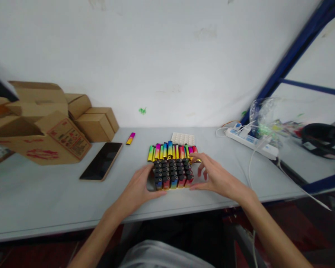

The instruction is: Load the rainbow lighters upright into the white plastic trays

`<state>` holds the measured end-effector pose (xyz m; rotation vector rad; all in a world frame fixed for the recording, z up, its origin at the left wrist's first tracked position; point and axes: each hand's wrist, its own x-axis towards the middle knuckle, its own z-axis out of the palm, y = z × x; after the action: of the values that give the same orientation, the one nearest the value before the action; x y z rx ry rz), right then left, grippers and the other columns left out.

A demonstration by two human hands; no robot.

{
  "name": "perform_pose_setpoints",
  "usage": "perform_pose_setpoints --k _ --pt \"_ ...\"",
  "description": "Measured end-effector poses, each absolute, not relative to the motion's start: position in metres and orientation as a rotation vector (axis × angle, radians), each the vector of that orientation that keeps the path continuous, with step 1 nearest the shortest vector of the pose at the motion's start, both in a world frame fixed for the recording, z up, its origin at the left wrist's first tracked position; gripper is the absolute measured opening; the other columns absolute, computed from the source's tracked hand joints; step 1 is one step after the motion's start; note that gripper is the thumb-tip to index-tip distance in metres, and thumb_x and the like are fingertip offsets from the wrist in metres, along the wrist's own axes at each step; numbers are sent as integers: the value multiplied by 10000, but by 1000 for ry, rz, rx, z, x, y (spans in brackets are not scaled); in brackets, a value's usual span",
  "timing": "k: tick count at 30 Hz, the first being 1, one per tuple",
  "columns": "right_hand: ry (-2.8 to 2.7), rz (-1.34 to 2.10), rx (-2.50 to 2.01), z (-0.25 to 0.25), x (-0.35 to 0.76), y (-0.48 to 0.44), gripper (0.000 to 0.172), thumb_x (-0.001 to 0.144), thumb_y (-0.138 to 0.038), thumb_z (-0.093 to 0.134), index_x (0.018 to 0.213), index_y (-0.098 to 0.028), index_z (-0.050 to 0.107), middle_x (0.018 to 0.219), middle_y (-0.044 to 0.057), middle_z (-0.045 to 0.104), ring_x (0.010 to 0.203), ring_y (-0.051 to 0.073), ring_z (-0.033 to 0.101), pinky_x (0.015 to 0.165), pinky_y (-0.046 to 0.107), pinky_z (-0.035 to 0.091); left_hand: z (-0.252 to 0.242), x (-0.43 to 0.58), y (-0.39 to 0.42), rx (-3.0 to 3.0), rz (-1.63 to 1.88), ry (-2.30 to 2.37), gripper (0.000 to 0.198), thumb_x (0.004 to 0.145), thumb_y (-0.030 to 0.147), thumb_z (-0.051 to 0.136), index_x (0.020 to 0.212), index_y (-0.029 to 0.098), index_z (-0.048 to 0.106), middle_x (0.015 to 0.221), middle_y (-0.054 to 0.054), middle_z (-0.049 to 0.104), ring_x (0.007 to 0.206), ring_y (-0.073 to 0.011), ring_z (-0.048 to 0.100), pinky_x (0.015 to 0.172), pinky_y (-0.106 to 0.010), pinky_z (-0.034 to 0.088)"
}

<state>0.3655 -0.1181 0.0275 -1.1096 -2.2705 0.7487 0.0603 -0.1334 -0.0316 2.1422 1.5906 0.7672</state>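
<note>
Upright lighters [173, 173] with black tops stand in tight rows in front of me, a pale edge showing beneath their front row. My left hand [138, 186] curves around the left side of this block, thumb at the front corner and fingertips at the back corner. On the right side my right hand [213, 176] spans it likewise, thumb low at the front and index finger by the rear corner. Behind the block lie several loose shiny multicoloured lighters [170, 149]. A white tray with round holes [183, 139] lies just beyond them.
To the left are a black-screened phone [102, 162], a single pink-and-yellow lighter [130, 138], an open cardboard box [39, 130] and smaller boxes [96, 123]. On the right lie a white power strip [252, 143] with cables, clear plastic and a black strap-like object [324, 139].
</note>
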Motion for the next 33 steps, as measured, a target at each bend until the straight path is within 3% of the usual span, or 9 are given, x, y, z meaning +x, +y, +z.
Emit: perform_pose_setpoints --k 3,6,13,19,22,25,29,33 --pt "-2272 816 -1164 15 366 -114 995 749 -384 900 1556 -301 324 1419 142 551 830 186 659 832 401 597 -27 63 -133 2109 772 1593 897 658 517 887 1397 149 538 1376 -171 675 1251 -371 659 1097 -501 519" --pt "-2276 882 -1240 4 362 -113 1151 729 -349 911 1639 -291 208 1307 137 616 792 195 641 796 394 584 -20 64 -133 2080 761 1520 873 683 485 878 1409 172 508 1257 -116 737 1102 -315 733 981 -437 591" --pt "-2373 863 -1262 3 354 -117 1101 768 -358 872 1645 -269 213 1133 102 674 835 245 652 814 409 552 -10 63 -144 2025 750 1520 848 645 399 904 1363 190 507 1261 -101 738 1146 -305 719 1035 -444 561" --pt "-2450 780 -1060 26 344 -98 1137 742 -360 876 1640 -258 185 1148 102 688 946 285 678 882 430 544 8 53 -139 2010 827 1457 856 667 428 892 1396 219 496 1206 -84 755 1044 -285 751 939 -427 613" --pt "-2477 721 -952 49 335 -65 1108 757 -400 857 1630 -237 196 1090 84 715 877 263 688 820 393 549 27 40 -111 2071 879 1426 873 657 504 900 1385 215 514 1198 -94 749 968 -276 759 874 -425 632" --pt "-2515 557 -904 69 322 -19 1152 709 -461 881 1616 -170 232 1169 141 723 895 274 689 843 407 541 45 28 -67 2054 928 1422 878 615 508 919 1339 187 542 1123 -101 763 848 -260 758 763 -412 646" --pt "-2527 507 -897 78 301 49 1145 667 -516 889 1587 -161 308 1255 182 718 981 311 703 887 433 546 51 11 1 1971 957 1274 869 615 492 924 1337 194 541 1247 -117 741 1046 -268 747 895 -409 628" --pt "-2570 525 -950 63 283 106 1125 642 -448 916 1556 -97 363 1244 209 728 1110 356 696 975 461 542 33 -1 58 2007 872 1356 892 568 505 936 1306 154 580 1199 -125 757 994 -279 747 871 -426 619"
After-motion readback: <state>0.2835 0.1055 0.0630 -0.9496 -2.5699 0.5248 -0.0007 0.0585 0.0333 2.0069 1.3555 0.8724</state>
